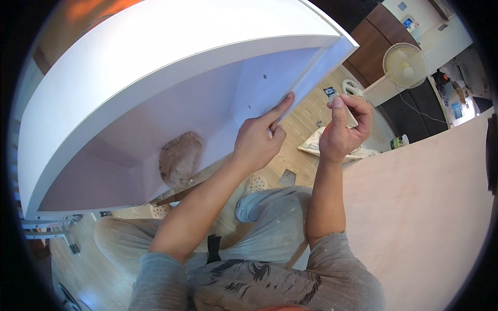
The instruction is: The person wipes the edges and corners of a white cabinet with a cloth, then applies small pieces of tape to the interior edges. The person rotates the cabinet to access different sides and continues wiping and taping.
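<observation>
Floor: runs in pale wood-look planks [306, 171] around the seated legs.
On the planks, right of centre: shows a crumpled white printed sack [314, 142], with a flat grey squarish piece [288, 178] nearer the knees.
Underfoot: shows pale perforated clogs [256, 182].
Lower left: meets a black-footed grey metal frame [75, 249].
White curved-front cabinet [171, 78]: holds a crumpled brown bundle [180, 158] low inside; hard to tell whether resting or leaning.

The cabinet [197, 57] stands at left with the left hand [259, 140] at its right side, the right hand [343, 127] holding a tool [352, 121] farther right, a sack [311, 143] on the floor [296, 161] beyond, a panel [415, 223] near right and a fan [407, 70] far right.
</observation>
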Tool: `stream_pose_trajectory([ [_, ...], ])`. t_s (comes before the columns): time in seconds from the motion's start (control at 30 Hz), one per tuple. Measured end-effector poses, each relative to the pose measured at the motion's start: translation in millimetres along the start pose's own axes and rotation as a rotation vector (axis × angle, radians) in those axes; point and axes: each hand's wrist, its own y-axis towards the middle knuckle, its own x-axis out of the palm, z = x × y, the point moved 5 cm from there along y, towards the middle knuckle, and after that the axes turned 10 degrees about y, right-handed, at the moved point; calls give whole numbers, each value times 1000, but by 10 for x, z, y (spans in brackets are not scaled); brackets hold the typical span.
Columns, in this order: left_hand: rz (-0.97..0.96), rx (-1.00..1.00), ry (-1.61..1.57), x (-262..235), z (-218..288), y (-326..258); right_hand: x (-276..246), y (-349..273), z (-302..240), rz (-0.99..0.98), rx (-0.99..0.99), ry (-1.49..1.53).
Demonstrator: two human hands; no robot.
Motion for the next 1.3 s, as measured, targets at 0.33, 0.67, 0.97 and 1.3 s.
stream_pose_trajectory([
  [0.33, 64, 148, -69, -104, 498, 231, 24, -1, -12, 29, 12, 24],
  [0.67, -86, -109, 136, 506, -466, -266, 33, -11, -32, 47, -2, 22],
  [0.97, -128, -360, 135, 812, -1001, -624, 52, -23, 50, -19, 5, -16],
  [1.3, 310, 123, 182, 482, -285, -236, 105, -294, 87, -156, 177, -85],
])
